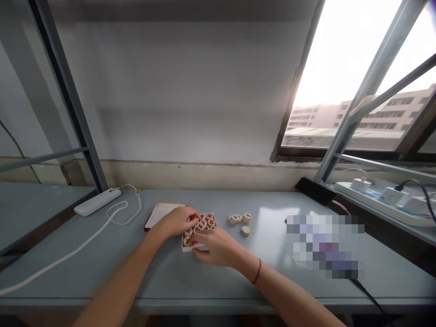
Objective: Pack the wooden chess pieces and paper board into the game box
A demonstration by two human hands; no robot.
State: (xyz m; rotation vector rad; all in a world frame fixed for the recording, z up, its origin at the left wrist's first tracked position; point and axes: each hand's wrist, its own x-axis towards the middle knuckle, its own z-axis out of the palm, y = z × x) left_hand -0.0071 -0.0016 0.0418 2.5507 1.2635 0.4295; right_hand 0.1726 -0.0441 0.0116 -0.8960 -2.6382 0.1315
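- Left hand [180, 221] reaches over the back left part of an open white box [187, 249], fingers bent down among the xiangqi pieces [203, 222]; whether it grips one, I cannot tell.
- Right hand [218, 247] lies over the front right part of the box, thumb and fingers slightly apart near its front wall; I cannot tell if a piece is between them. A thin dark red bracelet [258, 271] circles that wrist.
- The pieces sit in rows inside the box (some faces carry red characters, others black), and the box rests on the grey-blue counter [163, 279].
- Just left of the box, partly behind the left forearm and hand, lies a red-edged lid [166, 215], pale inside facing up.
- Right of the box, a few loose discs [247, 217] lie close together, one plain-topped disc [245, 231] nearer the front.
- Farther right, a pixelated object [322, 250] is too blurred to name.
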